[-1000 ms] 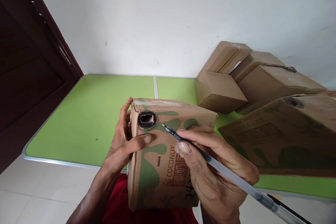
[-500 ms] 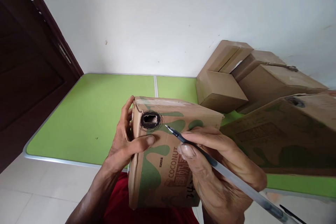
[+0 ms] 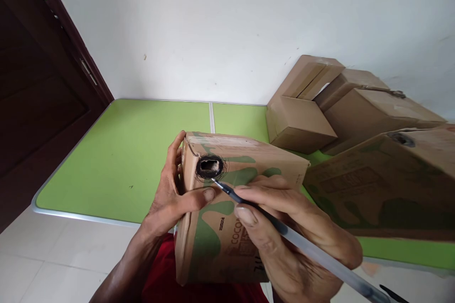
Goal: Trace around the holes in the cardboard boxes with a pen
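The pen [image 3: 302, 242] has swung in since a moment ago: its tip was out to the right of the inked ring [image 3: 221, 165], and now it's right at the ring's lower edge. The held box [image 3: 201, 260] has slid a little to the right in view as well.

That box is up in front of the person, near edge of the table, its printed side turned to them. The ring goes all the way round a ragged hole [image 3: 209, 166] near its upper left corner. I'd call the band well along: thick and black close in, but only thin, loose loops further out. Whether those are finished I can't tell, nor whether the tip touches the card.

The right hand [image 3: 313, 222] has thumb and fingers closed on the pen's dark grip. The left hand [image 3: 168, 199] clamps the box's left edge, thumb flat below the ring, other fingers curled behind, open just the thickness of what they hold.

Off to the right, a larger printed box [image 3: 348, 189] has a dark-rimmed hole of its own. Plain cartons [image 3: 305, 118] sit beyond it on the green table [image 3: 95, 161], against the white wall [image 3: 195, 23].
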Demonstrator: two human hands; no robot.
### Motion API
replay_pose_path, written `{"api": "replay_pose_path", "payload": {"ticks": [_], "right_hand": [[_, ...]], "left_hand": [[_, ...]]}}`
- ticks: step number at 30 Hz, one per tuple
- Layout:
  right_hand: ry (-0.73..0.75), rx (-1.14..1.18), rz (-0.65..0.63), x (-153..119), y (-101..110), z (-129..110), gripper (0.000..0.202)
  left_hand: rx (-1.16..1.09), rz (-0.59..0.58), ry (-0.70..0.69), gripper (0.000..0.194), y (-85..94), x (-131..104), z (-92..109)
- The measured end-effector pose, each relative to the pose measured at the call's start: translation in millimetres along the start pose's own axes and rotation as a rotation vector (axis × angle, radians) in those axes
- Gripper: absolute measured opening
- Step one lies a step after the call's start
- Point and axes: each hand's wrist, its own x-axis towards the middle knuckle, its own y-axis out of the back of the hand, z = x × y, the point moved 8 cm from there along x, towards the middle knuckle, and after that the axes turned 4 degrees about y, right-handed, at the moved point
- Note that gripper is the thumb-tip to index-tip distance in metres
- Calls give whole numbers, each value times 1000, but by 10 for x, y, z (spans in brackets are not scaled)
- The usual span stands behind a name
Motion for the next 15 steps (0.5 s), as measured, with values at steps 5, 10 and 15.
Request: {"api": "replay_pose_path", "payload": {"ticks": [5, 10, 15], "right_hand": [[-13, -7, -24, 39, -85, -26, 28], [0, -72, -64, 44, -95, -25, 26], [5, -130, -92, 44, -110, -12, 21]], "left_hand": [[-27, -25, 7, 129, 13, 10, -92], [-74, -52, -12, 130, -15, 4, -110], [-80, -51, -23, 130, -3, 16, -131]]}}
